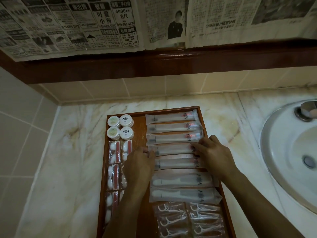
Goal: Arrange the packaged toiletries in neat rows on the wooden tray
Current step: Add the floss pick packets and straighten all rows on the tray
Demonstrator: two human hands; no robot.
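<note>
A wooden tray (139, 133) lies on the marble counter. Several long toothbrush packets (171, 127) lie in a column on its right half, with two razor packets (181, 181) below them and floss-pick packets (187, 220) nearest me. Round soap packs (120, 127) sit at the far left, vanity kit packets (114, 169) below them. My left hand (139, 164) touches the left end of the fourth toothbrush packet (173, 149) with curled fingers. My right hand (212, 153) holds its right end, fingertips on the packet.
A white sink (291, 152) with a drain and a metal tap lies to the right of the tray. A tiled wall, a dark wooden ledge and hanging newspaper stand behind. Marble counter (68, 152) stretches to the left of the tray.
</note>
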